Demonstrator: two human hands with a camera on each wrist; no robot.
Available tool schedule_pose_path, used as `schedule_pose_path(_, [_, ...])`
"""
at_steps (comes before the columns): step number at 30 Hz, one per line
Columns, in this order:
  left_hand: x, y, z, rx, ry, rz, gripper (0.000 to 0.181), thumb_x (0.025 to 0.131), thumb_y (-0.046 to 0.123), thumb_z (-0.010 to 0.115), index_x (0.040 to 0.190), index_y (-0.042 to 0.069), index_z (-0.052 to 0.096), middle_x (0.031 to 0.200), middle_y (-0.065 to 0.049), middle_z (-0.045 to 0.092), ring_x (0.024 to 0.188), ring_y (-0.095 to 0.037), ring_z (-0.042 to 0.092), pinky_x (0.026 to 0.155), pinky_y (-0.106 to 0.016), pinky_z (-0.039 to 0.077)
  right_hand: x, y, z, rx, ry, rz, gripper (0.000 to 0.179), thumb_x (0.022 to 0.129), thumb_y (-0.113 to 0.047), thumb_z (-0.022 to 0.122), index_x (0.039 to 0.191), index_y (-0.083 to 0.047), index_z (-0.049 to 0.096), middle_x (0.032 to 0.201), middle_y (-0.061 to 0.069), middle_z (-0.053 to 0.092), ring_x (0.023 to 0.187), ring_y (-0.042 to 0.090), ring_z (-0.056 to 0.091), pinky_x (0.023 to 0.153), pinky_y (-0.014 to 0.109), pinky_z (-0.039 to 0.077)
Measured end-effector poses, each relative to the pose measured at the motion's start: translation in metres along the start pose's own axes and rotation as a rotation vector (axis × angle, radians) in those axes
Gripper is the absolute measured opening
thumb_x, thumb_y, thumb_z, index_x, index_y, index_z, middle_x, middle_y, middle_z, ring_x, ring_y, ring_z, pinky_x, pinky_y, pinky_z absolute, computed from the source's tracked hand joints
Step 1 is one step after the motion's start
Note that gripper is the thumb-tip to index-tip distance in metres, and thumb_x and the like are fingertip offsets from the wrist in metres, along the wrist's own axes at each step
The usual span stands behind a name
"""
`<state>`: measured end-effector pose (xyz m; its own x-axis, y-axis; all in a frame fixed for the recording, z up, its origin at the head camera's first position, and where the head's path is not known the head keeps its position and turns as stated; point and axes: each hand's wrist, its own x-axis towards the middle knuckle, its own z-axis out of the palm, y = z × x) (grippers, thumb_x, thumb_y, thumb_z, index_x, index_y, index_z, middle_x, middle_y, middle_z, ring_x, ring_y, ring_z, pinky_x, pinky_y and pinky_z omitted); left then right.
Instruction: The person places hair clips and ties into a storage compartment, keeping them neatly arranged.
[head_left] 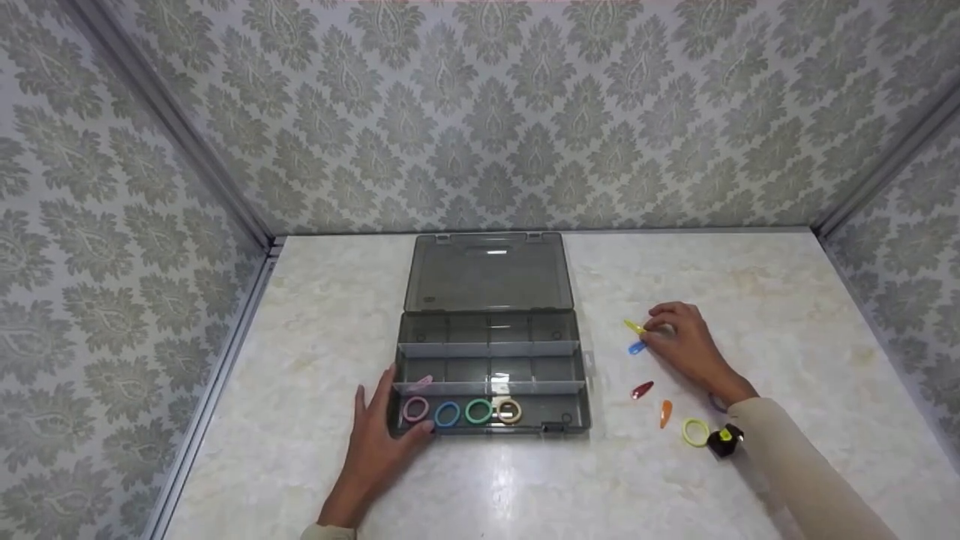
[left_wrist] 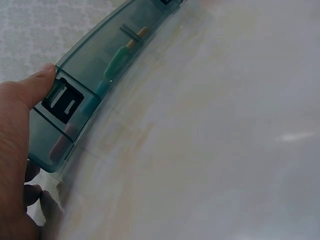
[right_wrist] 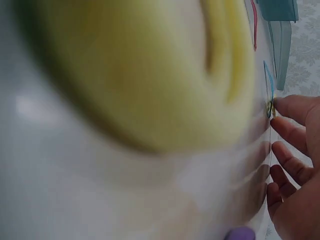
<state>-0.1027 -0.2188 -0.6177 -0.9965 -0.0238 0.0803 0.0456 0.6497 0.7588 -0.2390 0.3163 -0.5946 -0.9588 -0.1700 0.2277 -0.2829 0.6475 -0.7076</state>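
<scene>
A grey see-through plastic organizer box (head_left: 491,388) lies with its lid (head_left: 489,271) folded back. My left hand (head_left: 379,439) grips its front left corner, the thumb at the front wall and the fingers along the side. Four hair ties lie in the front row, among them a pink one (head_left: 415,409) and a green one (head_left: 478,411). A pink hair clip (head_left: 421,382) leans at the front divider. My right hand (head_left: 684,341) pinches a yellow hair clip (head_left: 634,327) at the table, thumb and forefinger meeting on it. Beside it lies a blue hair clip (head_left: 637,348).
A red hair clip (head_left: 642,390) and an orange hair clip (head_left: 665,413) lie right of the box. Near the right forearm are a yellow-green hair tie (head_left: 695,433) and a partly hidden purple hair tie (head_left: 717,404). Patterned wall panels (head_left: 495,120) border the table.
</scene>
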Motion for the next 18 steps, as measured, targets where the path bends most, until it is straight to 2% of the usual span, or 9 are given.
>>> schedule_pose_path(4, [-0.0002,-0.0001,-0.0004,-0.003,-0.001,0.000,0.110,0.093,0.059,0.084,0.177,0.021,0.024,0.179,-0.014,0.033,0.167,-0.050,0.013,0.136,-0.068,0.003,0.0012,-0.0017,0.0024,0.000,0.013,0.036,0.006,0.098,-0.004,0.083,0.097,0.001,0.081,0.131,0.024,0.067,0.130,0.043,0.050,0.114,0.063,0.040])
schedule_pose_path(11, [-0.0019,0.0035,-0.0010,-0.003,-0.019,-0.052,0.108,0.094,0.063,0.081,0.178,0.027,0.023,0.181,-0.012,0.029,0.167,-0.055,-0.001,0.128,-0.081,0.016,0.0030,-0.0048,0.0047,-0.014,0.031,0.072,0.007,0.096,-0.001,0.081,0.092,0.004,0.078,0.131,0.026,0.066,0.131,0.046,0.049,0.115,0.063,0.039])
schedule_pose_path(18, [-0.0031,0.0022,-0.0005,-0.012,-0.018,-0.059,0.111,0.092,0.065,0.082,0.178,0.030,0.021,0.181,-0.009,0.030,0.168,-0.050,-0.002,0.131,-0.078,0.015,0.0036,-0.0098,0.0070,-0.047,0.041,0.088,0.006,0.093,0.001,0.079,0.088,0.003,0.077,0.129,0.025,0.068,0.131,0.046,0.048,0.116,0.064,0.035])
